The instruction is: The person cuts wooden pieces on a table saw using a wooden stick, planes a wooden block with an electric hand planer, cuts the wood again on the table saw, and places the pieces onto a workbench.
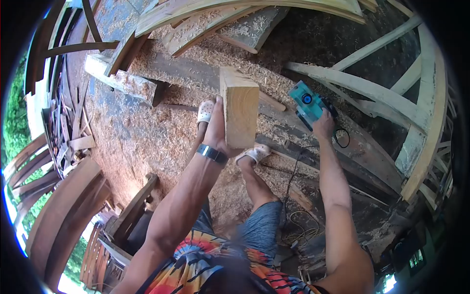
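Observation:
Raised in front of me is a thick wooden beam (pixel 241 115), its pale sawn end facing up toward the camera. My left hand (pixel 216 128) grips its left side and lower edge, with a dark-banded watch (pixel 212 154) on the wrist. To the right, my right hand (pixel 323 124) is closed on the handle of a teal power tool (pixel 306 99), held apart from the beam. A black cord (pixel 295 169) runs below the tool. The underside of the tool is hidden.
Wood shavings (pixel 132 132) cover the ground around my feet in light clogs (pixel 206 111). Curved timbers (pixel 225 7) lie across the top, a wooden frame (pixel 372 93) stands right, and large curved boards (pixel 66 210) lean left. A coiled cable (pixel 302 229) lies lower right.

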Action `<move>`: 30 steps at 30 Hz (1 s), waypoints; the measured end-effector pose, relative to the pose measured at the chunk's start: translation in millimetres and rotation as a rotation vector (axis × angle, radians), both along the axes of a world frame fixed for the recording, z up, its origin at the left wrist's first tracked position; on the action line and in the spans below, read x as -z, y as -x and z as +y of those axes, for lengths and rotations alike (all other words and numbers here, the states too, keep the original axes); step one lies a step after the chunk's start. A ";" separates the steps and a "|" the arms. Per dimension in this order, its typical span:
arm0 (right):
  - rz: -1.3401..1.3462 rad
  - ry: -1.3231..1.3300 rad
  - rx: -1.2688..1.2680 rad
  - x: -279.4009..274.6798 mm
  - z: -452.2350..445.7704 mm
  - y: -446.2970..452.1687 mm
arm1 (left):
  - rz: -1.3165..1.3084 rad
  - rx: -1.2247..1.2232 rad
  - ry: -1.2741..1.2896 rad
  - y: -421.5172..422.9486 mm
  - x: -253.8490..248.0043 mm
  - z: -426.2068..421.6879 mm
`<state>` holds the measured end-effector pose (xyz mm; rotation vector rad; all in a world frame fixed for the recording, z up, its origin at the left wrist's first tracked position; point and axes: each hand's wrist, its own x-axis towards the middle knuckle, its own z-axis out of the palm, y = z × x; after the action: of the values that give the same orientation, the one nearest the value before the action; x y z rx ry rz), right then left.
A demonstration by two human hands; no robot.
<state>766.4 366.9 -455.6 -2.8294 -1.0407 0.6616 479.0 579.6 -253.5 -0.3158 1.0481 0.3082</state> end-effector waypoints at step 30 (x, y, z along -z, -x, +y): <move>0.417 -0.050 0.363 -28.5 -133.1 44.4 | -0.141 0.061 0.092 -26.8 -100.4 -51.9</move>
<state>722.1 233.8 -427.1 -2.5672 -0.4573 1.0916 505.8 527.7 -153.1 -0.3821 0.9326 0.1799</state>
